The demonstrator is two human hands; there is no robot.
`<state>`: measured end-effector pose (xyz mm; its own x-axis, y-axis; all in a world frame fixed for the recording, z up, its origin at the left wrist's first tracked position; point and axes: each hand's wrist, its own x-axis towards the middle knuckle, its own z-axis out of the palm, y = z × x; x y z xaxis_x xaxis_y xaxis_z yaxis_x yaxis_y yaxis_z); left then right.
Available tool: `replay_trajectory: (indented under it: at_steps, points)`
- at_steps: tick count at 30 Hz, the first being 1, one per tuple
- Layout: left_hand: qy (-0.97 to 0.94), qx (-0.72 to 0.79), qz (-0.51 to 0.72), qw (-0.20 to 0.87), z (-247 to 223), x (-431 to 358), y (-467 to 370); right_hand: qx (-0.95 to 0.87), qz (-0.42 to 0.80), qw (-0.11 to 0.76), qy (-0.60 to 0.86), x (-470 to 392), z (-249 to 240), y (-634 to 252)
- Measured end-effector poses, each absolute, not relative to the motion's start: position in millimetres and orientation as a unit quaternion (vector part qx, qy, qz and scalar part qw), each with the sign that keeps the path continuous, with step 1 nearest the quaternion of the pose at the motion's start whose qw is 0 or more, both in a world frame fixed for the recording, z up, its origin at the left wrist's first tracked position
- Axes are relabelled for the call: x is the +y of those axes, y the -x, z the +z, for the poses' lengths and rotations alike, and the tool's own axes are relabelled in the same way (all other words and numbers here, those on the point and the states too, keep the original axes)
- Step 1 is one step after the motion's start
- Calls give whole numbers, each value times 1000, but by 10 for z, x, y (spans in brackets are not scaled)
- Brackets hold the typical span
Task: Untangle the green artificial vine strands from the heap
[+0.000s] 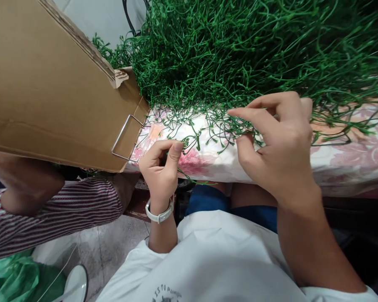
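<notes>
The left hand (160, 167) is pinching a green sprig (185, 144), likely steadying it; the right hand (280, 138) is holding its fingers (250, 114) apart, seemingly empty, while the heap (233, 54) is lying handily around one o'clock.

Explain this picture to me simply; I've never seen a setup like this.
There is no machine here: one person works with two bare hands, and a camera worn on that person's head looks forward and down at them. This is the only view.

The surface is covered with a white cloth printed with pink flowers. On it lies a large heap of thin, stringy green plastic-looking stems, with loose strands along its near edge. At the left stand a brown cardboard box and, by its corner, a bent silver wire loop.

The left hand, wearing a pale wristwatch, pinches a thin green strand. The right hand is over the loose strands, thumb and forefinger apart.
</notes>
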<state>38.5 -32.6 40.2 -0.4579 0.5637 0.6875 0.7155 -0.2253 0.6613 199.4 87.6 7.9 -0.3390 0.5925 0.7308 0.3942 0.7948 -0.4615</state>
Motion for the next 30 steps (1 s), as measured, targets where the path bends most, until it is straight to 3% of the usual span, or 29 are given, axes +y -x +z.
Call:
replay_trajectory:
  at_steps: [4,10,13,19,30]
  points:
    - [510,-622,-590,71,393,-307,-398,-808,155,467,323,920,31,-1928]
    - [506,-625,-589,77,394,-325,-365,-736,388,454,318,971,2,-1947]
    - [504,-626,-590,78,381,-327,-360,-757,351,456,311,949,38,-1947]
    - [495,-630,-593,79,372,-329,-347,-784,154,475,369,998,16,-1931]
    - [483,-635,-598,72,341,-313,-313,-744,225,509,368,1040,70,-1962]
